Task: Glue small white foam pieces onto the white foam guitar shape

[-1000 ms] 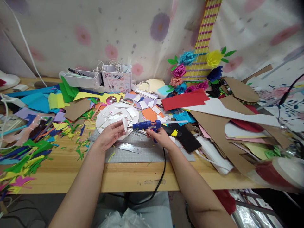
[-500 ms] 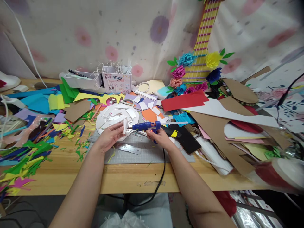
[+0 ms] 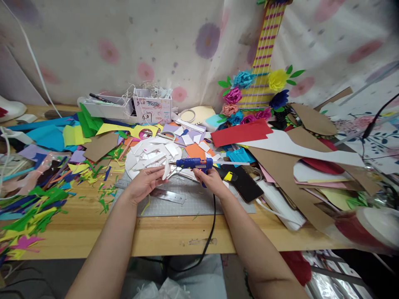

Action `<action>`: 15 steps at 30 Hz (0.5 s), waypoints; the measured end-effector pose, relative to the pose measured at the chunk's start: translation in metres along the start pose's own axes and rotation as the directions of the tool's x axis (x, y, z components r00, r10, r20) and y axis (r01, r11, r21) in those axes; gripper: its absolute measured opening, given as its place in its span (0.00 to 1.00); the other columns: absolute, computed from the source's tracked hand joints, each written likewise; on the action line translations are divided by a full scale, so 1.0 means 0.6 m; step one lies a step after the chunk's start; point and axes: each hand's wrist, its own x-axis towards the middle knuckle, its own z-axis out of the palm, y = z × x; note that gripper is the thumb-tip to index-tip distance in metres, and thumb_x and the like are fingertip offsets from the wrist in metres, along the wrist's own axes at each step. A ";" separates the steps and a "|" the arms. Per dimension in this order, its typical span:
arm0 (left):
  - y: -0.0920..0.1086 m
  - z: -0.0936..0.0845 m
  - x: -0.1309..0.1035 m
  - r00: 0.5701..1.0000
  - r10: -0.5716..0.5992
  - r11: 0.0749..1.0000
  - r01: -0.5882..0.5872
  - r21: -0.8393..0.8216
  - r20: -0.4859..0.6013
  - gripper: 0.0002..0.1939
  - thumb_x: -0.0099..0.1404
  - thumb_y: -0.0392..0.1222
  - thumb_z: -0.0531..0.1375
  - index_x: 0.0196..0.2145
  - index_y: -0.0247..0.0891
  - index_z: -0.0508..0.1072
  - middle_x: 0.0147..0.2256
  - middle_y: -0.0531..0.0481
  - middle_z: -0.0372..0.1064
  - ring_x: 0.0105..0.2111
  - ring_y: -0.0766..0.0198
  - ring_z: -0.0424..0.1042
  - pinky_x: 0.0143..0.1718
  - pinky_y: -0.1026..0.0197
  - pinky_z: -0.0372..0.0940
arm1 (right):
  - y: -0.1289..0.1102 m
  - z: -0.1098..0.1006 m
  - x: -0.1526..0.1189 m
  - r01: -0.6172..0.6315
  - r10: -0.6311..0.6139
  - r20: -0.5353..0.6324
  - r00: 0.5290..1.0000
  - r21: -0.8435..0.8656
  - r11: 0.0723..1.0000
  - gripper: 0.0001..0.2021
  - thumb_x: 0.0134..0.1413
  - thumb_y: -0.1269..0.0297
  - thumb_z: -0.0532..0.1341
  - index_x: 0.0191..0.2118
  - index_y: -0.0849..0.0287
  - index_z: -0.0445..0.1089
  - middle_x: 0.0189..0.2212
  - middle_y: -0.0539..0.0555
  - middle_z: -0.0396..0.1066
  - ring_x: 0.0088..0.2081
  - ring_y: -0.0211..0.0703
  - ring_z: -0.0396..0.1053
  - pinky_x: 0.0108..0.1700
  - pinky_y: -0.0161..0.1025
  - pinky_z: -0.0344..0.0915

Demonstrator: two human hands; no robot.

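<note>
Closed round the handle of a blue hot glue gun (image 3: pixel 193 163) is my right hand (image 3: pixel 209 177). A glue stick (image 3: pixel 232 163) juts out of the gun's back end, and its nozzle points left. My left hand (image 3: pixel 146 182) pinches a small white piece of card (image 3: pixel 166 169), held right at the nozzle; whether they touch I cannot tell. Behind both hands lies a round white board (image 3: pixel 132 160) with several white card pieces scattered over it. A metal ruler (image 3: pixel 168 195) rests on the grey cutting mat (image 3: pixel 199 203) below the hands.
Coloured paper scraps (image 3: pixel 40 207) heap up on the left. White boxes (image 3: pixel 152 109) stand at the back. On the right are a black phone (image 3: pixel 247 183), a red card (image 3: pixel 241 132) and brown cardboard (image 3: pixel 280 174). A yellow paper guitar (image 3: pixel 264 54) with paper flowers leans against the curtain. The gun's black cord (image 3: pixel 212 232) hangs over the table's edge.
The white card piece in my left hand has tilted and sunk slightly. My right hand has shifted the glue gun a little to the right.
</note>
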 end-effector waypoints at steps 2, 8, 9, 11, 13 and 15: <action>0.000 0.000 -0.001 1.000 0.000 1.000 0.000 -0.006 -0.001 0.15 0.45 0.41 0.72 0.32 0.35 0.81 0.34 0.47 0.75 0.34 0.67 0.70 0.37 0.64 0.69 | 0.003 -0.001 0.001 -0.003 0.003 -0.002 1.000 0.011 1.000 0.23 0.42 0.40 0.61 0.23 0.58 0.63 0.16 0.46 0.58 0.21 0.34 0.55 0.25 0.36 0.53; 0.002 0.001 -0.002 1.000 -0.016 1.000 0.016 0.004 0.002 0.13 0.46 0.39 0.71 0.32 0.33 0.80 0.34 0.48 0.76 0.33 0.67 0.70 0.36 0.64 0.69 | 0.003 0.000 0.000 0.001 -0.001 -0.020 1.000 0.000 1.000 0.23 0.41 0.39 0.61 0.23 0.58 0.64 0.16 0.46 0.58 0.21 0.35 0.54 0.25 0.36 0.53; 0.002 0.001 -0.001 1.000 -0.021 1.000 0.021 0.006 0.003 0.13 0.46 0.39 0.71 0.32 0.33 0.80 0.34 0.48 0.76 0.33 0.67 0.70 0.36 0.64 0.69 | 0.002 0.000 0.000 0.001 -0.001 -0.024 1.000 0.001 1.000 0.23 0.41 0.39 0.61 0.23 0.58 0.64 0.17 0.46 0.58 0.21 0.35 0.55 0.25 0.36 0.53; 0.003 0.003 -0.001 1.000 -0.029 1.000 0.029 0.005 0.005 0.14 0.46 0.39 0.71 0.32 0.33 0.80 0.33 0.48 0.76 0.33 0.67 0.70 0.36 0.64 0.70 | 0.001 0.000 0.000 0.001 -0.001 -0.031 1.000 0.005 1.000 0.23 0.41 0.40 0.61 0.23 0.58 0.64 0.17 0.47 0.59 0.21 0.34 0.55 0.25 0.36 0.53; 0.003 0.004 -0.002 0.999 -0.036 0.999 0.036 0.004 -0.001 0.14 0.45 0.39 0.71 0.32 0.33 0.80 0.33 0.48 0.76 0.33 0.67 0.70 0.35 0.64 0.70 | 0.000 -0.001 0.000 0.005 -0.005 -0.033 0.999 -0.003 1.000 0.23 0.41 0.40 0.61 0.22 0.58 0.65 0.17 0.47 0.61 0.21 0.34 0.56 0.25 0.36 0.54; 0.004 0.005 -0.004 0.999 -0.039 0.999 0.039 0.005 -0.012 0.15 0.43 0.39 0.72 0.31 0.32 0.80 0.32 0.48 0.75 0.32 0.68 0.70 0.34 0.64 0.70 | 0.000 -0.001 0.000 0.017 -0.018 -0.024 1.000 -0.020 1.000 0.22 0.42 0.41 0.61 0.21 0.59 0.66 0.17 0.47 0.60 0.20 0.34 0.56 0.25 0.36 0.54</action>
